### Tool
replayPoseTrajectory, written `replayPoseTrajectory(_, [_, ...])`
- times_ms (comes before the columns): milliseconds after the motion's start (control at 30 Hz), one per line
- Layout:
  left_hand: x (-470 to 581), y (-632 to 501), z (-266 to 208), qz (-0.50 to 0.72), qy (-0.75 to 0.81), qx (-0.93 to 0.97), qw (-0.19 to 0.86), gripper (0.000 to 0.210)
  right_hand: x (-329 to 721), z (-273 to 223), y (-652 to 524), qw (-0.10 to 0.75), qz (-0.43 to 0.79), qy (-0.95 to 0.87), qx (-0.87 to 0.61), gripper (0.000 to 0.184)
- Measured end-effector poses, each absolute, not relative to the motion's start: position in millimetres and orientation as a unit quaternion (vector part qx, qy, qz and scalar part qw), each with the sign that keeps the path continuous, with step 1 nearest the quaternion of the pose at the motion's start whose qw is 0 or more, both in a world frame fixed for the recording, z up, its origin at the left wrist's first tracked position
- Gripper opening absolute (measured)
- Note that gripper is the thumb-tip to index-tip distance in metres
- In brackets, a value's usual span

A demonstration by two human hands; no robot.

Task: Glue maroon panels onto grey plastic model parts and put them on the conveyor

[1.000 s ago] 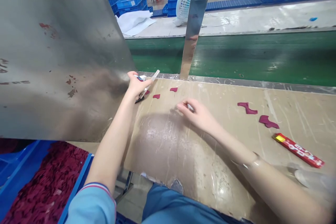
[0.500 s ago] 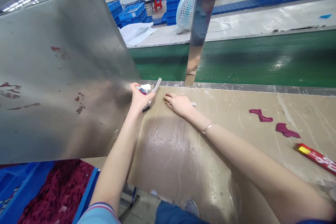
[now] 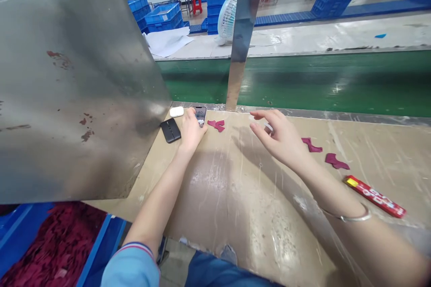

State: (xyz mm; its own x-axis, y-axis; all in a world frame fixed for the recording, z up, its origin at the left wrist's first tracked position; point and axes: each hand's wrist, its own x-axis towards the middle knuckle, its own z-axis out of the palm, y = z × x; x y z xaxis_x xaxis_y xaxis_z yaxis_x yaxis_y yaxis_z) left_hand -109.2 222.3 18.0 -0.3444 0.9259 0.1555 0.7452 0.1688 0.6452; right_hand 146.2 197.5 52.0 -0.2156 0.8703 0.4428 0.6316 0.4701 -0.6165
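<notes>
My left hand is closed around the edges of a phone, its lit screen facing up at the table's far edge. Left of that hand lie a black wallet-like case and a small white rounded case. Just right of the phone are maroon cut pieces, overlapping on the board. My right hand hovers over the tabletop, thumb and fingers apart. A small pale spot shows between its fingers; I cannot make out what it is.
More maroon pieces and a red packet lie on the right of the tan tabletop. A metal panel stands left, a metal post ahead. Beyond runs a green belt. A blue crate of maroon pieces sits lower left.
The phone has gone from tilted up to face-up at the table, uncovering the two cases. My right hand has lifted and moved right, and maroon pieces now show near where it was.
</notes>
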Motion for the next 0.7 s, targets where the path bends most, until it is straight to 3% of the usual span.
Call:
replayPoseTrajectory(233, [-112.5,225.8,26.8,0.364,0.737,0.553,0.134,0.041,188.8,59.6,105.7,0.425,0.297,-0.693,-0.501,0.055])
replayPoseTrajectory(367, [-92.7,191.4,34.4,0.41,0.688,0.568,0.189,0.05,207.1,49.9,50.7,0.408,0.452,-0.634,-0.476,0.05])
replayPoseTrajectory(500, [-51.1,108.3,34.8,0.395,0.597,0.613,0.334,0.06,206.7,43.4,14.0,0.463,0.49,-0.58,-0.457,0.037])
replayPoseTrajectory(600, [-21.3,52.5,33.9,0.34,0.491,0.605,0.526,0.056,197.1,41.0,2.1,0.524,0.43,-0.552,-0.486,0.03])
replayPoseTrajectory(700, [-0.2,24.0,26.4,0.334,0.48,0.536,0.609,0.058,188.3,33.5,0.1,0.505,0.377,-0.568,-0.53,0.023])
